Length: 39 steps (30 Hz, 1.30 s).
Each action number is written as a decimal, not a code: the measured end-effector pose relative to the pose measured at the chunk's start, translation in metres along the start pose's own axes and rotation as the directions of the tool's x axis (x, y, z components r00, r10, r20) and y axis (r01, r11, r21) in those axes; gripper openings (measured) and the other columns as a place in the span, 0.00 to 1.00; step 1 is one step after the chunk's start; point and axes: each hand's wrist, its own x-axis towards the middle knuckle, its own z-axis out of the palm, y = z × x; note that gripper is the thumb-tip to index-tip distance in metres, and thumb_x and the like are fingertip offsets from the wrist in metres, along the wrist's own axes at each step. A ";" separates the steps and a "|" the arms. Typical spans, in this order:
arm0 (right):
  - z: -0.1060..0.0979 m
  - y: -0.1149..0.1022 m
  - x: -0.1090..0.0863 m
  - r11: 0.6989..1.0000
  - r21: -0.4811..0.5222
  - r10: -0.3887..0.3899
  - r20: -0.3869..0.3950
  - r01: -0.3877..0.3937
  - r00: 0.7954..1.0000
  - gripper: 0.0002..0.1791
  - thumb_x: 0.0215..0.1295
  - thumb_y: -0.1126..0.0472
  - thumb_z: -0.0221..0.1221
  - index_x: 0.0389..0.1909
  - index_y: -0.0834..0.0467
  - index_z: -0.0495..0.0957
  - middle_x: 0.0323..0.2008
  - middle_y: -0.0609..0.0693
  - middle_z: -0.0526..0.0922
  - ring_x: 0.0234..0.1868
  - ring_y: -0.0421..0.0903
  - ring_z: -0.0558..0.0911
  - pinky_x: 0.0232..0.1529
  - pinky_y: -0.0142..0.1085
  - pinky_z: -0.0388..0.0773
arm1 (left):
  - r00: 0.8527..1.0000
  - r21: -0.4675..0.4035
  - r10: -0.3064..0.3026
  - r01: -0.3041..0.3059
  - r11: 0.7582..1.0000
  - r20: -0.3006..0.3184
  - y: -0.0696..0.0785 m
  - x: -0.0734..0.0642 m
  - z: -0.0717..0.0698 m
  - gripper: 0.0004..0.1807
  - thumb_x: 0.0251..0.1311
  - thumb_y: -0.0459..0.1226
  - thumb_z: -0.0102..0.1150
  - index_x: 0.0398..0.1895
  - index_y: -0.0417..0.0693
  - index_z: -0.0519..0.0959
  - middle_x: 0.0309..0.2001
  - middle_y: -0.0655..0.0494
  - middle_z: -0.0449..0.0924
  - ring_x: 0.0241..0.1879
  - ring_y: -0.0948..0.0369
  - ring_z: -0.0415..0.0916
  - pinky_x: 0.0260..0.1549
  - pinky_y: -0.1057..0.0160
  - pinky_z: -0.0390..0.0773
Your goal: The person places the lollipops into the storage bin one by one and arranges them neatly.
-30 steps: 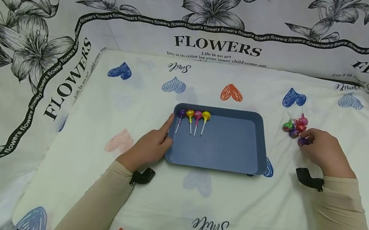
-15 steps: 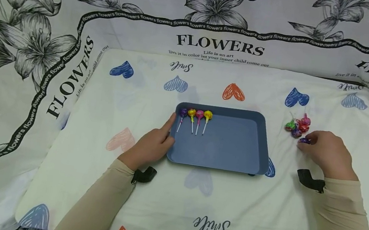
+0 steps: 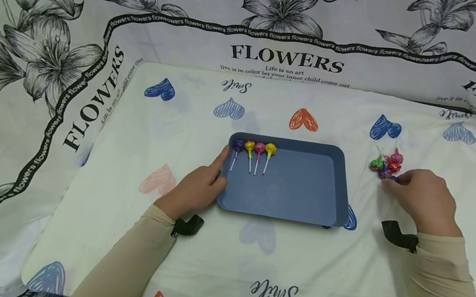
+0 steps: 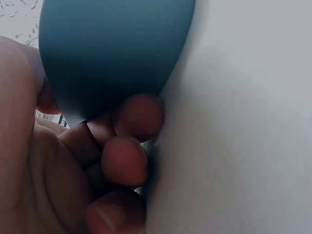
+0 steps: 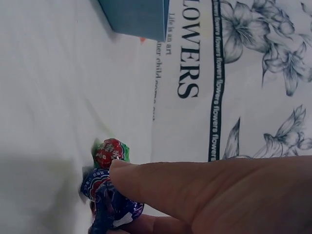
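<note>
My left hand (image 3: 196,185) holds the left side of a blue-grey rectangular tray (image 3: 300,192). Its index finger lies along the rim, and the left wrist view shows curled fingers (image 4: 126,161) against the tray's wall. Several wrapped lollipops, including a purple one (image 3: 239,146) and a pink one (image 3: 259,148), lie in a row at the tray's upper left, sticks toward me. To the right of the tray, my right hand (image 3: 427,198) pinches a purple-wrapped lollipop (image 5: 130,208) between thumb and fingers. It is right at a small pile with green (image 3: 376,164) and red (image 3: 393,166) lollipops; its stick is hidden.
Beneath everything is a cream cloth (image 3: 295,261) printed with hearts, lying over a white flower-patterned cloth (image 3: 179,43). Cloth surface separates the tray from the lollipop pile. A black wrist mount (image 3: 399,236) sticks out beside my right wrist.
My right hand has shifted slightly left toward the pile, bringing the purple lollipop up against the others. My left hand stays at the tray. The head view has drifted slightly.
</note>
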 end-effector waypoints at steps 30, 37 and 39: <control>0.012 -0.071 0.002 0.984 0.017 -0.169 -0.173 0.175 0.970 0.30 0.74 0.42 0.56 0.39 0.67 0.89 0.28 0.59 0.88 0.29 0.56 0.82 0.18 0.41 0.68 | 1.000 -0.012 0.004 -0.004 1.000 -0.001 0.001 -0.001 -0.001 0.44 0.73 0.42 0.41 0.87 0.61 0.36 0.21 0.59 0.63 0.19 0.61 0.57 0.24 0.57 0.61; 0.016 -0.091 0.006 0.980 0.047 -0.182 -0.199 0.195 0.963 0.30 0.74 0.42 0.56 0.43 0.67 0.89 0.33 0.62 0.89 0.31 0.57 0.83 0.20 0.42 0.70 | 1.000 -0.009 0.009 -0.009 1.000 -0.007 -0.001 0.000 -0.001 0.44 0.72 0.42 0.42 0.87 0.61 0.37 0.21 0.59 0.64 0.19 0.61 0.56 0.24 0.57 0.61; 0.018 -0.096 0.007 0.977 0.062 -0.190 -0.202 0.206 0.961 0.31 0.74 0.41 0.56 0.44 0.67 0.89 0.35 0.63 0.89 0.32 0.57 0.84 0.21 0.42 0.71 | 1.000 -0.008 0.009 -0.009 1.000 -0.008 -0.001 0.001 0.000 0.44 0.72 0.42 0.42 0.87 0.61 0.37 0.21 0.59 0.64 0.19 0.61 0.56 0.23 0.57 0.60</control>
